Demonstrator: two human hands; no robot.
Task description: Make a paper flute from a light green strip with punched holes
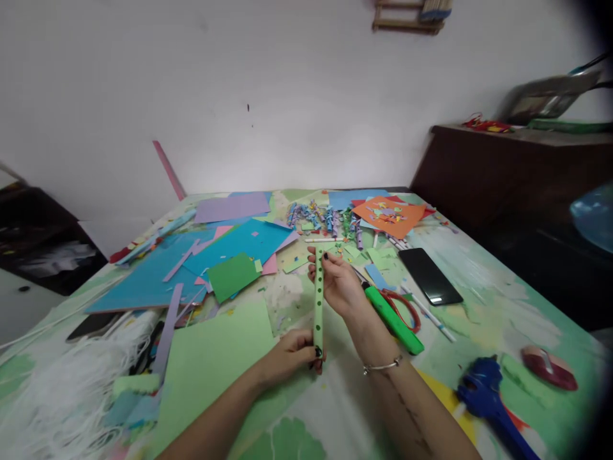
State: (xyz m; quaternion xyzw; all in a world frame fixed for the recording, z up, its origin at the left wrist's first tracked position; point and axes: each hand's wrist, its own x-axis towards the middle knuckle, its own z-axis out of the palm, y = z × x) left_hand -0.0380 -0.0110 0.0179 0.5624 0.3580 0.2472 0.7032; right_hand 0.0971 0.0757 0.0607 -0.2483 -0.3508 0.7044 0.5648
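Observation:
A narrow light green paper strip (318,300) with a row of dark round spots or holes stands upright between my hands. My left hand (297,350) pinches its lower end, thumb in front. Near the top end, my right hand (339,281) holds the strip between thumb and fingers. A large light green sheet (215,358) lies on the table to the left of the strip. Just right of my right wrist are a bright green cutter (393,319) and red-handled scissors (407,306). Small curled paper pieces (330,220) lie beyond my hands.
Blue cardboard (143,271), a dark green piece (233,276) and white string (71,390) lie left. At right are a black phone (430,276), a blue glue gun (483,390) and a red-and-pink object (549,367). An orange sheet (412,217) with scraps lies at the back.

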